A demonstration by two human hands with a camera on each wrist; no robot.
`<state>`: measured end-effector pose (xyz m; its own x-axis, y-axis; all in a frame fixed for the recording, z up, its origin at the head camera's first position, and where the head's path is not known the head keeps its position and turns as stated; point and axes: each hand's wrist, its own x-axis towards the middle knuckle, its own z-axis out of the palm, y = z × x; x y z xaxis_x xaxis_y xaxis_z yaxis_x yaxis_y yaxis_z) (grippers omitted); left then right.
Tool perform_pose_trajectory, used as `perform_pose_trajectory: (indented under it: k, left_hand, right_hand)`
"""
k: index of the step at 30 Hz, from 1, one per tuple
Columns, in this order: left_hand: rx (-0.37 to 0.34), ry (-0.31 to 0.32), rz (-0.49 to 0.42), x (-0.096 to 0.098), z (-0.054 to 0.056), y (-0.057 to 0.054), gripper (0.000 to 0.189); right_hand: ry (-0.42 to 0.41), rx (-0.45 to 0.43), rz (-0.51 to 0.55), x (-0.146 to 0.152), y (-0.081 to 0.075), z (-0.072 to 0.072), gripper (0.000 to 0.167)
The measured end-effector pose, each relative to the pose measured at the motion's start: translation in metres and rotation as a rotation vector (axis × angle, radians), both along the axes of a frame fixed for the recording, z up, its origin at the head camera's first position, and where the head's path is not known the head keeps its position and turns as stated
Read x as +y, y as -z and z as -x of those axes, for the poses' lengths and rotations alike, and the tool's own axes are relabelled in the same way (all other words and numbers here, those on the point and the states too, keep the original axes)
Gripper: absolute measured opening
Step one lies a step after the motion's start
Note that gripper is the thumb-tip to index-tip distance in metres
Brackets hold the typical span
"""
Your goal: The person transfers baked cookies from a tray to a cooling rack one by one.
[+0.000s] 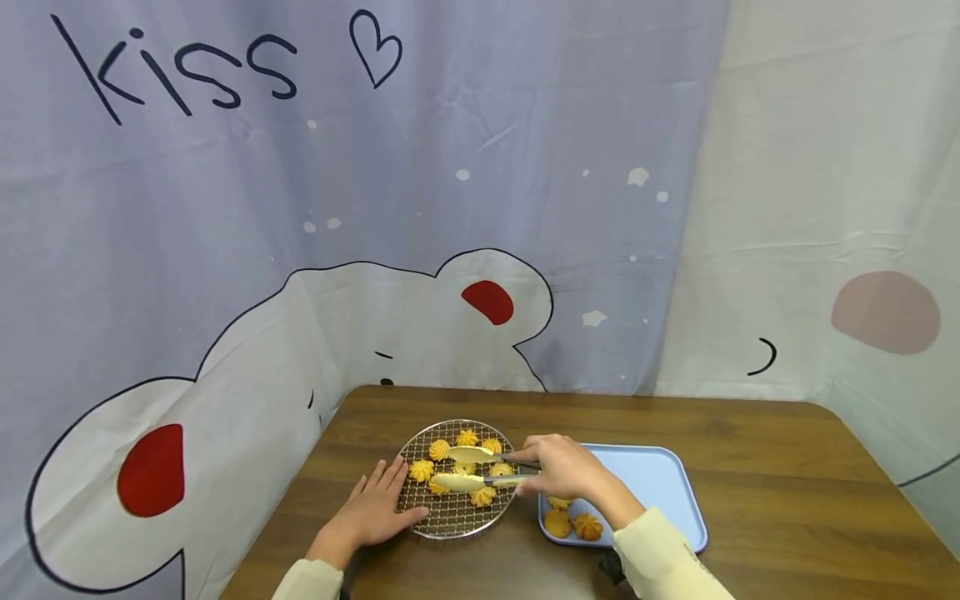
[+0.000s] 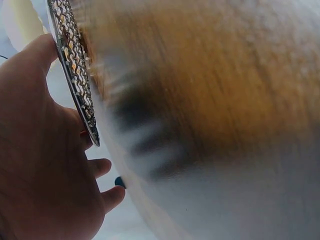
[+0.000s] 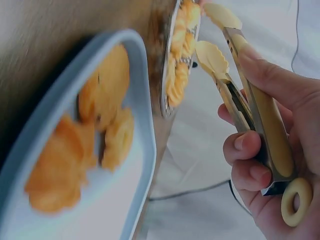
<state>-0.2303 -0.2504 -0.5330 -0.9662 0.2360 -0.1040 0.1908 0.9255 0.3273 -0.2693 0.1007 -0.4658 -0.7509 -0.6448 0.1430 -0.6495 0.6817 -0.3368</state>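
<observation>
Head view, tongs (image 1: 493,481) with 2 cream tips (image 1: 459,482), ridged golden cookies (image 1: 422,471)

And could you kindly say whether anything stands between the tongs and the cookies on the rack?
Nothing visible does: the right hand holds the open tongs above the cookies, and the left hand is at the left rim of the rack.

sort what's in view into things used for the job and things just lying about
In the job:
pale-yellow and metal tongs, held by the right hand
round metal wire rack, left hand at its rim
golden swirled cookies on the rack
light-blue rectangular tray holding more cookies

Just there:
brown wooden table
lilac-and-white printed fabric backdrop
</observation>
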Motion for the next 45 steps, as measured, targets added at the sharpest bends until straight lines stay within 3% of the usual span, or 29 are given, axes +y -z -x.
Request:
perform_pose_trajectory:
  k: [9,19,28,34,45]
  left_hand:
    - [-0.021,-0.024,0.026,0.001,0.000,-0.003,0.097]
    - [-0.037,-0.027,0.023,0.002,-0.001,-0.002,0.099]
    - [-0.034,-0.029,0.018,0.003,0.001,-0.003,0.099]
    - [-0.041,-0.029,0.021,0.001,-0.002,-0.001,0.099]
    - [-0.030,-0.020,0.007,0.000,-0.001,0.001,0.100]
  right_hand:
    - [-0.006,0.000,0.027,0.042,-0.007,-0.003,0.050]
    - [-0.004,-0.010,0.076,0.099,-0.012,-0.019,0.049]
    - [0.054,0.011,0.049,0.143,-0.009,-0.033,0.047]
    - [0.033,0.019,0.070,0.157,0.001,-0.038,0.045]
    - [0.012,0.031,0.058,0.169,0.004,-0.039,0.045]
